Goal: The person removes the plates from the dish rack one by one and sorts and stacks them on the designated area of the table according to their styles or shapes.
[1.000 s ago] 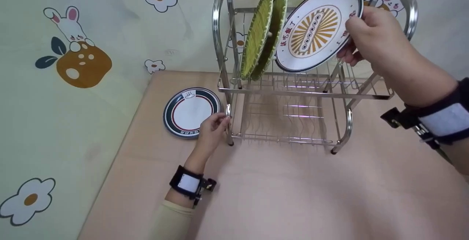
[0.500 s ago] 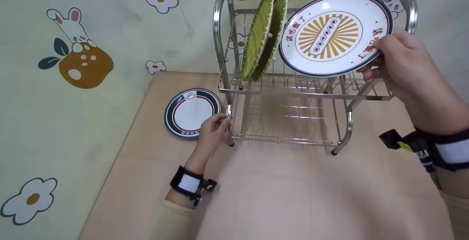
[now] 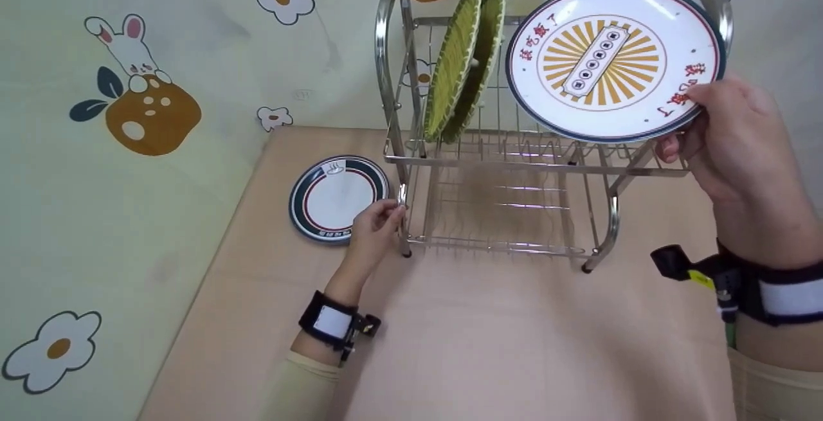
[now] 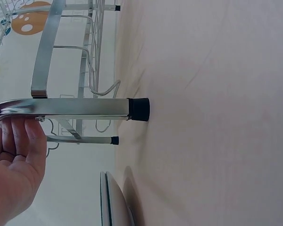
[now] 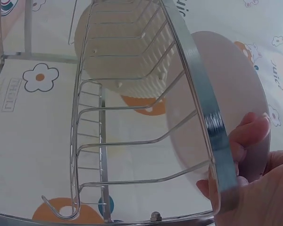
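Note:
My right hand pinches the right edge of a round white plate with a blue rim and a yellow sunburst, thumb on its face. The plate is tilted above the right part of the dish rack's upper tier. In the right wrist view the plate's underside shows behind the wires; I cannot tell whether it touches the rack. My left hand holds the rack's front left leg, fingers curled against it. Two green scalloped plates stand upright in the upper tier's left end.
A white plate with a dark blue band lies on the table left of the rack, partly behind my left hand. The rack's lower tier has bare wires. A cartoon-printed wall stands behind and to the left.
My right hand has moved right and down with the sunburst plate, away from the green plates, and the plate has turned to face upward more. My left hand stays on the rack leg.

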The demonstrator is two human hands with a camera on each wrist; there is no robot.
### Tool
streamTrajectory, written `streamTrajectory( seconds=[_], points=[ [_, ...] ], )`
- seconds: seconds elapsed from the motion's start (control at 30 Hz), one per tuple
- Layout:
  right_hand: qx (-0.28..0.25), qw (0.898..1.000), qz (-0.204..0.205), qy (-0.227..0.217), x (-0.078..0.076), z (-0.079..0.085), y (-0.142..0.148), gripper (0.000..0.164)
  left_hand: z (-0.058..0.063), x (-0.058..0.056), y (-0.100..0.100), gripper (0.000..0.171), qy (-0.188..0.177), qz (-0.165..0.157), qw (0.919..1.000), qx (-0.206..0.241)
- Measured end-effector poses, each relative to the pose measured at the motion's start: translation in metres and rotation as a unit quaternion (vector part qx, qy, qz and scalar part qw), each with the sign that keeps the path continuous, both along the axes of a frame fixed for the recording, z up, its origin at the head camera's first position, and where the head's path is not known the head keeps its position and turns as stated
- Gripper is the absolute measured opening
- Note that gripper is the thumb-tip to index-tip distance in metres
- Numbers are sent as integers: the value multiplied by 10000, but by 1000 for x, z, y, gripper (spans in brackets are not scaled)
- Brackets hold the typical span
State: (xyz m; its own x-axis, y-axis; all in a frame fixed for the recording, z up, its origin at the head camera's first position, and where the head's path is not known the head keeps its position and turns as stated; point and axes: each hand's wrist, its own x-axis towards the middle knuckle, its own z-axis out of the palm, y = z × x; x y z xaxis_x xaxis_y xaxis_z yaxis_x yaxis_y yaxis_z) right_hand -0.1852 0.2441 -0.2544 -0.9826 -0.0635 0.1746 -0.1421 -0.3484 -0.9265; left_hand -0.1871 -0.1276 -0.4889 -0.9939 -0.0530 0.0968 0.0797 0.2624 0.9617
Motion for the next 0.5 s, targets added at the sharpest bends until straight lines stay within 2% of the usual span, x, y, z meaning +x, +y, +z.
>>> streamTrajectory(
  seconds=[0.2, 0.3, 0.33, 0.43, 0.5],
  points=[
    [-212, 9992, -254, 240, 10, -3, -2, 35, 0, 0, -1, 24, 101, -5, 9999, 3],
    [-416, 9975, -339, 464, 15, -6, -2, 33, 12, 6, 3, 22, 121, -32, 9999, -50],
    [-474, 9968, -372, 521, 17, -7, -2, 32, 13, 7, 3, 22, 147, -46, 9999, -71],
    [-748, 9942, -389, 674, 23, -11, -4, 31, 14, 7, 3, 21, 143, -34, 9998, -162],
    [-939, 9925, -323, 712, 26, -13, -5, 31, 7, 4, 2, 22, 169, -45, 9997, -170]
  ],
)
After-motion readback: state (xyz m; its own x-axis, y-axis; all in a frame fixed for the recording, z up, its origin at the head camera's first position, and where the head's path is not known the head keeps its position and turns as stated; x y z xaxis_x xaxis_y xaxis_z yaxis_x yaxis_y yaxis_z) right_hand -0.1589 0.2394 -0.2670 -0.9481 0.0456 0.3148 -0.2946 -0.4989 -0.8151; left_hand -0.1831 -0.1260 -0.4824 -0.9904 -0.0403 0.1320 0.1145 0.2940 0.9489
